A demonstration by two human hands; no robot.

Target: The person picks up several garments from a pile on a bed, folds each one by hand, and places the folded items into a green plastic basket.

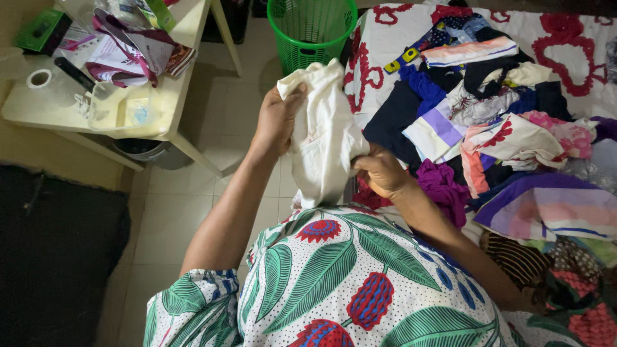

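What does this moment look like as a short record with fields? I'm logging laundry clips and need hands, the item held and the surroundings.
Left hand: left hand grips the upper part of the white cloth
Right hand: right hand grips the cloth's lower right edge
Cloth: crumpled, held up in front of the person
Right side: pile of clothes on a bed sheet with red patterns
Ahead: green basket on the floor
Left side: table with a tape roll and papers
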